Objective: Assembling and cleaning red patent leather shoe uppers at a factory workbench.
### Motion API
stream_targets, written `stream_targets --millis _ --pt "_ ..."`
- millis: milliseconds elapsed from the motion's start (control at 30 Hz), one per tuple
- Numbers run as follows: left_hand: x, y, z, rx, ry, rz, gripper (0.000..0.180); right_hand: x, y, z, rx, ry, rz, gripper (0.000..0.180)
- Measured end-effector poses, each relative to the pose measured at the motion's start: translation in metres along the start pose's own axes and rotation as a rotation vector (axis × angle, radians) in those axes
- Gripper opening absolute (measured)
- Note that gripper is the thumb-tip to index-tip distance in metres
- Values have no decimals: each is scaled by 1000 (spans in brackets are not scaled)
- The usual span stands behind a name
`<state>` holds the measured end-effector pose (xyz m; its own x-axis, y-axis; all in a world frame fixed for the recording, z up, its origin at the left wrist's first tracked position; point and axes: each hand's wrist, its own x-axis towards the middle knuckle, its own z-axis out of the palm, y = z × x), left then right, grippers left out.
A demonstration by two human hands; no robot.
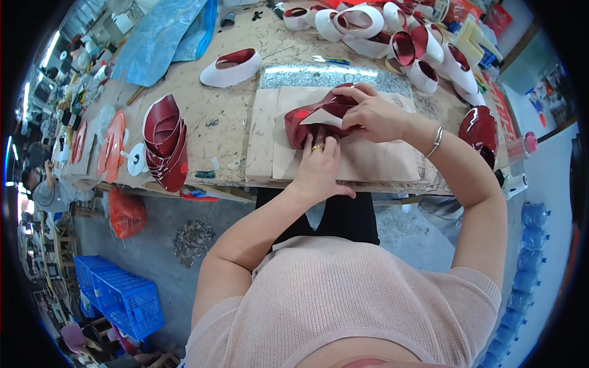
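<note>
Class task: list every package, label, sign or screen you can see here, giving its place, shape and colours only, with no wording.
Red plastic bag: under the bench edge at left, bulging, tied.
Blue plastic crate: on the floor, lower left, rectangular, slatted.
Water bottles: a stack along the right, clear bluish.
Red printed packages: bench's far right end, flat.
No screens visible.
</note>
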<state>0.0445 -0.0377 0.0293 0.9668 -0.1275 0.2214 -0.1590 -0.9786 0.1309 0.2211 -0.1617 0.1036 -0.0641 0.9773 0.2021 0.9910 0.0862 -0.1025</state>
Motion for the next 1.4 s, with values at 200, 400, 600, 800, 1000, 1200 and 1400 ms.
stream_targets --millis 200,400,600,800,1000,1200,1400 --pt "2 1 -1 9 15 13 117 -17 -22 33 -24 75 505 17" --pt "-1 -3 1 -2 24 29 120 -16 -43 49 107 176 907 26" --pt "3 -4 -7 54 -35 75 112 -6 -56 63 5 252 966 27" --pt "-1 -52 -51 591 -118 306 52 -1 -64 54 15 234 932 25" --pt "10 -59 -38 852 -209 412 24 0 -61 58 -60 199 888 22" --pt "18 -52 -52 930 -407 559 19 13 -70 44 -267 95 880 17" --pt "-6 -86 -14 547 149 445 25 20 -121 64 -185 574 276 37"
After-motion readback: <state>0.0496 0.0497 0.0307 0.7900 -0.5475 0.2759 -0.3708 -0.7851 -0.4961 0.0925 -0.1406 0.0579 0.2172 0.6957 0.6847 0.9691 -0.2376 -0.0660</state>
